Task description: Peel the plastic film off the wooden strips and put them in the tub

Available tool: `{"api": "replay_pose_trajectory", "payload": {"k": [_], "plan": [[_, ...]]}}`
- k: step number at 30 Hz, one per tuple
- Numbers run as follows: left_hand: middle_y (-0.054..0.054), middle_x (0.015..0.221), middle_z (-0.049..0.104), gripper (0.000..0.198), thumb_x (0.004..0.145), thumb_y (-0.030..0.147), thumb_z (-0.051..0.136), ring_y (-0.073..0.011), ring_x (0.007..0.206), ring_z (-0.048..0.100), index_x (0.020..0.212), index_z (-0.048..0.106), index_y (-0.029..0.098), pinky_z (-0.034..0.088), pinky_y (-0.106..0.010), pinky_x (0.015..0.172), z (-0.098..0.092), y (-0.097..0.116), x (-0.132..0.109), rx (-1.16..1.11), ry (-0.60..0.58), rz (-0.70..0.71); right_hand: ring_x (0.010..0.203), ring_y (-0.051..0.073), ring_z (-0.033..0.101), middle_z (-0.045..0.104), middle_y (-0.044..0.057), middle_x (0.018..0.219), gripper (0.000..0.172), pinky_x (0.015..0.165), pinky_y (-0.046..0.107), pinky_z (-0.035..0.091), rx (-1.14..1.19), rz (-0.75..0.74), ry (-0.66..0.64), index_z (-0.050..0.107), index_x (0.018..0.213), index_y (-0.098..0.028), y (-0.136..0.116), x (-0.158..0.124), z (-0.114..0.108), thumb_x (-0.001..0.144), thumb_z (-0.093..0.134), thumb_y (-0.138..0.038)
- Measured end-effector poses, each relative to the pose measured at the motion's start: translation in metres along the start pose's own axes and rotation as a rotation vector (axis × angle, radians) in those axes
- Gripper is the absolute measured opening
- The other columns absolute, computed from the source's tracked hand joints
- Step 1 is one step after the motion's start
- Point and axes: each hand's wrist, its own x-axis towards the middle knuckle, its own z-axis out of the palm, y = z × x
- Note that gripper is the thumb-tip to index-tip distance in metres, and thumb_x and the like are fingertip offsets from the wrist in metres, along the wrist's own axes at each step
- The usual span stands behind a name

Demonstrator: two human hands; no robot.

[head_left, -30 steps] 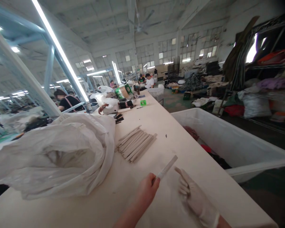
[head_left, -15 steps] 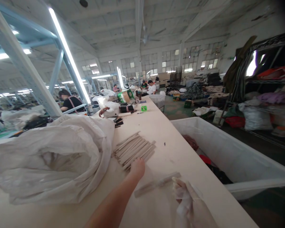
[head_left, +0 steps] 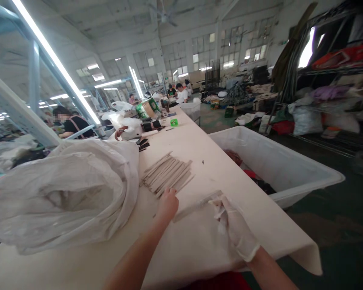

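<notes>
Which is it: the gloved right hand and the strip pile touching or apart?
Apart: the head view shows tabletop between the gloved right hand and the strip pile.

Smooth and matt on top of the desk (head_left: 196, 245), with a soft, bendy edge at the near corner. Looks dry, flat and dull on the pile of strips (head_left: 167, 173); too small to tell cloth from card. Too blurred to tell on the single strip (head_left: 196, 208). Thin and wrinkly on the glove (head_left: 243, 239), like pale rubber, over the right hand (head_left: 225, 217). All crumpled, with a little shine, on the big white sack (head_left: 117, 193), like plastic. Hard and smooth on the white tub (head_left: 281, 161), like plastic too. Painted metal, by the look, on the blue beam (head_left: 34, 76). Bright and plastic-looking on the green box (head_left: 173, 122).
</notes>
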Motion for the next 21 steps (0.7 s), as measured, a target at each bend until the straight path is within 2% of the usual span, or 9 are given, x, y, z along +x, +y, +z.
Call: {"api": "replay_pose_trajectory", "payload": {"k": [3,5,7,9,12,14,17,19,21], "plan": [[-0.003,0.087,0.063,0.021,0.09,0.015,0.038,-0.0125,0.077,0.06,0.102,0.057,0.016,0.045,-0.021,0.068,-0.002,0.019,-0.033,-0.205,-0.017,0.025,0.056,0.016,0.052,0.061,0.001,0.06,0.047,0.053,0.027,0.042,-0.004,0.031,-0.036,0.07,0.073,-0.016,0.001,-0.007,0.011,0.068,0.066,-0.063],[0.004,0.063,0.051,0.019,0.091,0.029,0.041,-0.0091,0.054,0.049,0.086,0.055,0.018,0.037,-0.019,0.051,0.0,0.032,-0.049,-0.567,-0.112,-0.052,0.066,0.02,0.059,0.066,0.004,0.069,0.049,0.061,0.029,0.046,-0.036,0.028,-0.051,0.071,0.077,-0.016,0.003,-0.012,0.018,0.068,0.065,-0.064],[0.007,0.055,0.041,0.026,0.087,0.041,0.045,-0.0068,0.044,0.035,0.076,0.051,0.019,0.026,-0.02,0.042,0.002,0.042,-0.06,-0.939,-0.214,-0.158,0.073,0.024,0.062,0.069,0.006,0.074,0.051,0.065,0.032,0.047,-0.122,-0.031,-0.064,0.07,0.077,-0.017,0.007,-0.016,0.024,0.069,0.063,-0.066],[0.007,0.056,0.045,0.027,0.082,0.044,0.05,-0.0049,0.041,0.029,0.072,0.048,0.019,0.021,-0.022,0.04,0.001,0.047,-0.065,-1.157,-0.296,-0.219,0.074,0.025,0.062,0.07,0.007,0.075,0.052,0.068,0.034,0.047,-0.242,-0.122,-0.064,0.07,0.076,-0.017,0.012,-0.018,0.024,0.072,0.058,-0.068],[0.004,0.064,0.057,0.02,0.073,0.035,0.056,-0.003,0.039,0.03,0.071,0.046,0.019,0.016,-0.022,0.039,-0.002,0.045,-0.071,-1.31,-0.385,-0.253,0.079,0.026,0.062,0.071,0.009,0.082,0.055,0.079,0.038,0.045,-0.409,-0.248,-0.075,0.071,0.082,-0.018,0.02,-0.02,0.019,0.078,0.051,-0.069],[0.006,0.059,0.053,0.018,0.065,0.027,0.06,-0.0033,0.04,0.031,0.072,0.045,0.019,0.015,-0.021,0.04,-0.004,0.042,-0.076,-1.391,-0.404,-0.274,0.085,0.028,0.062,0.072,0.011,0.088,0.057,0.085,0.04,0.043,-0.446,-0.272,-0.051,0.072,0.085,-0.018,0.023,-0.021,0.017,0.077,0.051,-0.07],[0.011,0.051,0.04,0.022,0.061,0.02,0.061,-0.0043,0.042,0.031,0.076,0.046,0.019,0.018,-0.02,0.041,-0.007,0.042,-0.083,-1.462,-0.346,-0.29,0.084,0.029,0.063,0.072,0.011,0.085,0.057,0.08,0.041,0.047,-0.294,-0.116,-0.05,0.072,0.082,-0.018,0.022,-0.025,0.021,0.072,0.056,-0.072],[0.011,0.053,0.04,0.021,0.062,0.019,0.061,-0.0043,0.044,0.031,0.077,0.046,0.019,0.021,-0.02,0.043,-0.01,0.044,-0.086,-1.439,-0.273,-0.29,0.077,0.029,0.064,0.07,0.01,0.077,0.054,0.071,0.039,0.049,-0.141,0.048,-0.138,0.071,0.079,-0.018,0.02,-0.03,0.025,0.071,0.059,-0.07],[0.01,0.056,0.042,0.018,0.065,0.018,0.06,-0.0038,0.045,0.031,0.077,0.047,0.019,0.023,-0.02,0.044,-0.016,0.046,-0.087,-1.373,-0.215,-0.282,0.072,0.027,0.064,0.068,0.007,0.07,0.047,0.064,0.036,0.049,-0.054,0.137,-0.232,0.071,0.076,-0.019,0.018,-0.036,0.027,0.069,0.065,-0.065]]}}
